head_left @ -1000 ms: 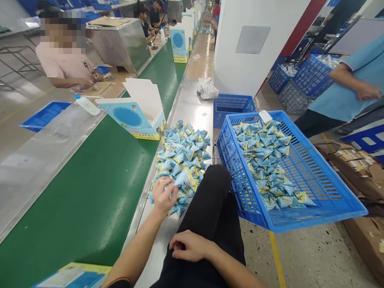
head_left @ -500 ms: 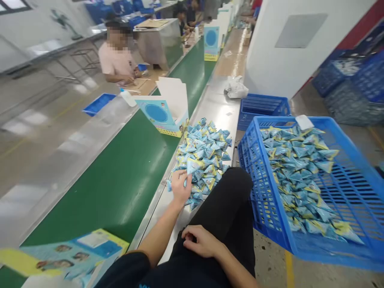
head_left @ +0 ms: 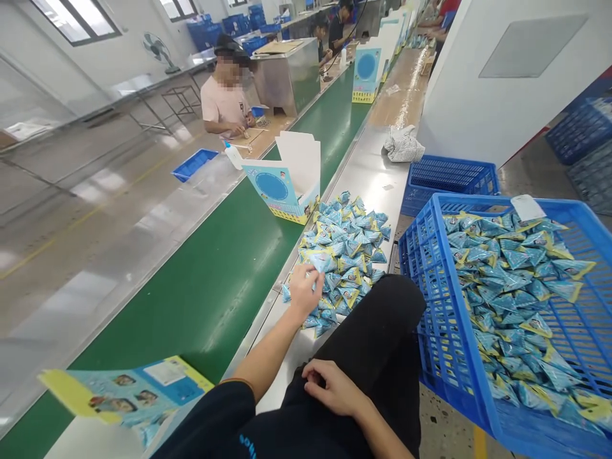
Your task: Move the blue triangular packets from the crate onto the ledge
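My left hand [head_left: 306, 290] is over the near side of a heap of small blue-and-yellow pyramid-shaped packets [head_left: 354, 245] on the metal ledge. Its fingers are closed on one packet [head_left: 319, 259], raised slightly above the others. My right hand [head_left: 332, 387] rests on my thigh, its fingers loosely curled with nothing visible in them. To the left of my left arm, a printed display box [head_left: 162, 389] stands open on the green belt [head_left: 205, 287], with some packets inside. Another open display box [head_left: 282, 185] stands on the belt beyond the heap.
At my right a blue plastic crate [head_left: 454, 319] holds many more packets and a white paper slip. Behind it sits another blue crate [head_left: 449, 172], near a striped cloth [head_left: 403, 145] on the ledge. Across the belt a person [head_left: 224, 102] works at a table beside a white bottle [head_left: 233, 155].
The view has swung left, so everything sits further right in the picture. My left hand keeps the packet pinched over the heap; my right hand stays on my thigh.
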Motion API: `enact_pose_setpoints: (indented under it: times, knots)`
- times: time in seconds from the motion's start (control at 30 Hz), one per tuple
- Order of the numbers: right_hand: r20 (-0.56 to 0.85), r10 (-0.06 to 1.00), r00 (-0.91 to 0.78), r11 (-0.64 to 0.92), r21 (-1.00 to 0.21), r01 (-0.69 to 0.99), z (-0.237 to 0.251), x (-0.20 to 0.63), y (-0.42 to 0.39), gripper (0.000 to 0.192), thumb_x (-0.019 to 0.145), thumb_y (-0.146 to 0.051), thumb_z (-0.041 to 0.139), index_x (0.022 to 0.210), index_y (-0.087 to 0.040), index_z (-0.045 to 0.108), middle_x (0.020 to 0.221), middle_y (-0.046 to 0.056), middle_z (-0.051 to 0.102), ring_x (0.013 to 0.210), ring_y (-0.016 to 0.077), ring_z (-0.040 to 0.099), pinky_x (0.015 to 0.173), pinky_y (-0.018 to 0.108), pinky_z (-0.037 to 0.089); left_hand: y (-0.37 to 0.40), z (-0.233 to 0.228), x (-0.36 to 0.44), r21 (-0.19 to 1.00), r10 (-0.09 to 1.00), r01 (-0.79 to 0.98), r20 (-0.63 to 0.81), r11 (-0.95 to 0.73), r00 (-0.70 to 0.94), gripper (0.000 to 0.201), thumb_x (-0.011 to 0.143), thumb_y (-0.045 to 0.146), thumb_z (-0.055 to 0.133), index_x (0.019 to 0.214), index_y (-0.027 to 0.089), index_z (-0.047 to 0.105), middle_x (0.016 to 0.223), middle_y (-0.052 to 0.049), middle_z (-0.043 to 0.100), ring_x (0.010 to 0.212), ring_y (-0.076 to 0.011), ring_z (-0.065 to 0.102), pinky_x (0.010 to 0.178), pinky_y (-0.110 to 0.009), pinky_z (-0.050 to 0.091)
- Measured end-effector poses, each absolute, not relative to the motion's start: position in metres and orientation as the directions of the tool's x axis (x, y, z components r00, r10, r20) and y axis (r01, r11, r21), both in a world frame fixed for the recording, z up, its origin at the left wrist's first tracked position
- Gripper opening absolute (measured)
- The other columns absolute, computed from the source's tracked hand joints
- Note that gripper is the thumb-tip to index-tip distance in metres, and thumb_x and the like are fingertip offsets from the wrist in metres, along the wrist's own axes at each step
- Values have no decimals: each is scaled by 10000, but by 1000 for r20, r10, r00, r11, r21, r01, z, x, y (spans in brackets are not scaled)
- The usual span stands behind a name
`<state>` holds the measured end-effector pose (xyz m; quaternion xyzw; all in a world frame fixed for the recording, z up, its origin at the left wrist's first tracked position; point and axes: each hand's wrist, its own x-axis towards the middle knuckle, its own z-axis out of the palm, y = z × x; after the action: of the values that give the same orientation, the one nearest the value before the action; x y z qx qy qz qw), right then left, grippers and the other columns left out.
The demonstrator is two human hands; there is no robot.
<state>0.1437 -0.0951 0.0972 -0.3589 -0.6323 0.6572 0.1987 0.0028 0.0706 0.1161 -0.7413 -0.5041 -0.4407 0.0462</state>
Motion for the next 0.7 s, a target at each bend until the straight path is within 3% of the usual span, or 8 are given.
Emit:
enact_pose_setpoints:
  times: [0.2, 0.47, 0.57, 0.7]
  knots:
    - [-217, 715, -665, -113, -974, 196, 96, 144, -95, 113, 887, -159, 686, 992, -193, 709, 856, 8, 648, 785, 176, 599, 718, 256, 454, 67, 113, -1, 318, 713, 815, 683, -484, 158, 245, 992, 228, 606, 753, 235, 658, 892, -73, 685, 874, -224, 612, 776, -361, 501]
    - [-203, 719, -665, -112, -978, 176, 97, 143, -95, 106, 883, -147, 677, 975, -190, 705, 816, -3, 627, 748, 165, 580, 701, 249, 442, 70, 111, -7, 323, 730, 808, 659, -492, 181, 243, 992, 238, 598, 762, 235, 674, 895, -69, 682, 887, -219, 614, 788, -355, 503]
    - [-206, 720, -663, -119, -977, 174, 97, 143, -95, 106, 888, -153, 675, 982, -190, 706, 819, -1, 626, 750, 166, 575, 699, 249, 441, 71, 111, -7, 319, 716, 831, 685, -457, 131, 257, 1002, 240, 585, 761, 231, 672, 903, -71, 677, 872, -213, 610, 782, -353, 503]
    - [-196, 728, -657, -121, -980, 158, 97, 143, -95, 109, 879, -141, 673, 970, -189, 706, 803, -8, 621, 739, 161, 566, 716, 253, 445, 72, 108, -6, 291, 691, 787, 687, -543, 223, 237, 990, 225, 607, 759, 233, 661, 889, -66, 676, 893, -221, 613, 786, -355, 493]
